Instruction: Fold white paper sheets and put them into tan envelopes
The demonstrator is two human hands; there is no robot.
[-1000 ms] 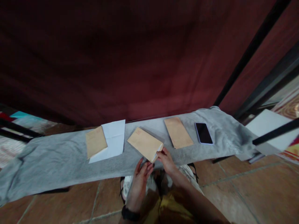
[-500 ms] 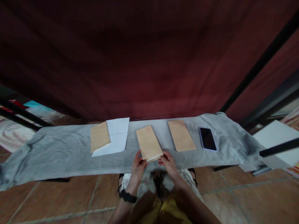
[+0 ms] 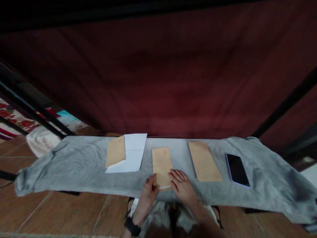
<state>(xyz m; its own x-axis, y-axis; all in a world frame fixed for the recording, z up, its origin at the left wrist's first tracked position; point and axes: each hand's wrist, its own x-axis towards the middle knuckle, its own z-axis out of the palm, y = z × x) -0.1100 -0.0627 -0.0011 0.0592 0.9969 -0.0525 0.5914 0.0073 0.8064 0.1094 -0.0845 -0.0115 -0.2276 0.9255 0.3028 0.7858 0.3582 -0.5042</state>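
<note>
A brown paper envelope [image 3: 162, 164] lies in front of me on the grey cloth, with a thin white paper edge showing at its near end. My left hand [image 3: 149, 189] pinches the envelope's lower left edge between thumb and fingers. On the lower right edge rests my right hand [image 3: 182, 185], fingers stretched out and palm down. Further right is a second brown envelope stack [image 3: 205, 162]. To the left another brown envelope [image 3: 116, 151] partly covers white sheets of paper [image 3: 135, 152].
A grey cloth [image 3: 74, 168] covers the narrow table. At the right lies a phone [image 3: 237, 169] with a dark screen. Behind the table hangs a dark red curtain [image 3: 158, 82], with black metal bars [image 3: 284, 102] at the sides. The floor [image 3: 81, 215] is tiled.
The envelope has turned more upright and now lies flat on the cloth. My right hand has gone from pinching its corner to spreading flat on it. The camera view has tilted up.
</note>
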